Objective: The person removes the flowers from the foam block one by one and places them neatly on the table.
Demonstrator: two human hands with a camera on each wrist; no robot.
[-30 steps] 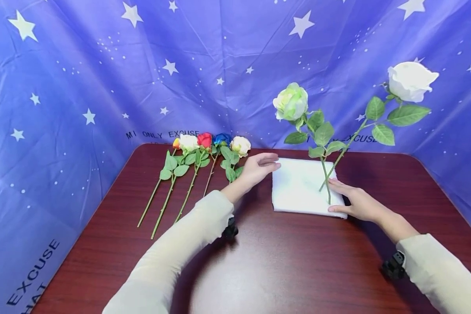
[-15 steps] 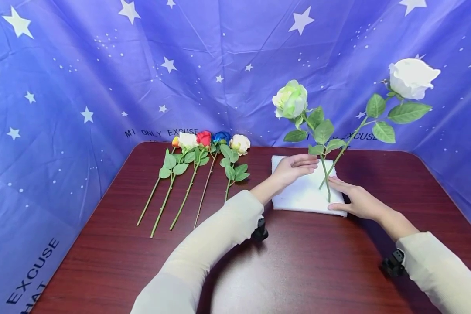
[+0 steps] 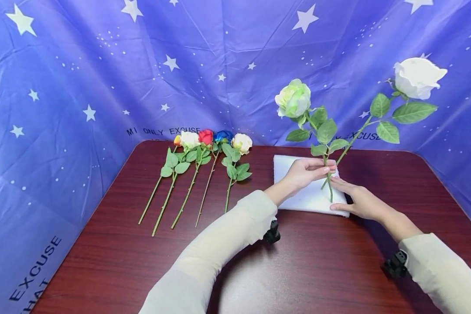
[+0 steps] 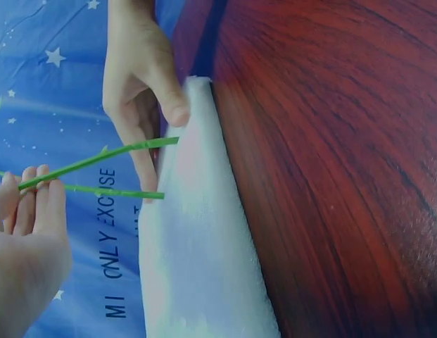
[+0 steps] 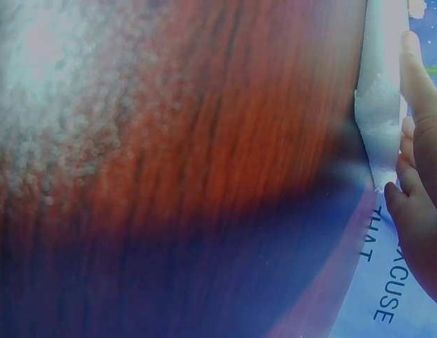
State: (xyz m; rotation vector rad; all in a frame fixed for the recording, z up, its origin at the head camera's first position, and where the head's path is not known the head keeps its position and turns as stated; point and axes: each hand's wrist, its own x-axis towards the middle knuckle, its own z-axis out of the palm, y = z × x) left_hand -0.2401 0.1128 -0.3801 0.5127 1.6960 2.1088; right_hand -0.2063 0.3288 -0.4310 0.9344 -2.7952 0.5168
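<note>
A white foam block (image 3: pixel 296 198) lies on the table with two artificial roses standing in it. The green-and-white rose (image 3: pixel 293 98) leans slightly left; the white rose (image 3: pixel 419 78) tilts far right, and their stems cross low down. My left hand (image 3: pixel 304 176) pinches the green-and-white rose's stem (image 4: pixel 98 158) between thumb and fingers, a little above the foam. My right hand (image 3: pixel 361 201) rests on the block's right end, fingers stretched out and thumb near the front edge. In the right wrist view that hand (image 5: pixel 426 155) is partly cut off.
Left on the table lie several artificial roses side by side, stems toward me: an orange one (image 3: pixel 177 140), a white one (image 3: pixel 190 139), a red one (image 3: pixel 206 137), a blue one (image 3: pixel 223 136) and a cream one (image 3: pixel 242 143). A blue star-printed curtain (image 3: pixel 204 52) hangs behind the table.
My left hand has moved right from the block's left end, across the foam, to the green-and-white rose's stem and taken hold of it. My right hand has stayed on the block.
</note>
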